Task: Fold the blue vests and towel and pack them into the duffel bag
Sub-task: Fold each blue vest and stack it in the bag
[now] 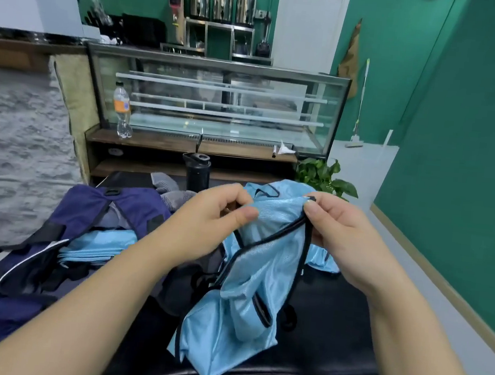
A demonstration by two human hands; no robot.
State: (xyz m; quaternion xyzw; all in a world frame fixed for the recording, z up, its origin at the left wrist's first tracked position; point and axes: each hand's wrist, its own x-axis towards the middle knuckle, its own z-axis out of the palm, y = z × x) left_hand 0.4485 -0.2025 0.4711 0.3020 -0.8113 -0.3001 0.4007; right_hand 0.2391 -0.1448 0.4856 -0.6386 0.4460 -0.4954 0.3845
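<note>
Dangling crumpled, black-trimmed shiny blue vest [249, 278], pinched in left hand [207, 216] and right hand [341, 235]

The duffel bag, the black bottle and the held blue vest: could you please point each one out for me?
duffel bag [87, 202], head view, on its purple top flap.
black bottle [198, 175], head view, on its body.
blue vest [266, 264], head view, on its hanging front panel.

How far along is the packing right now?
Done: light blue fabric, seemingly folded, lies in the open duffel bag. In hand: left hand and right hand pinch a blue vest, unfolded. Left: another vest and the grey towel behind.
</note>
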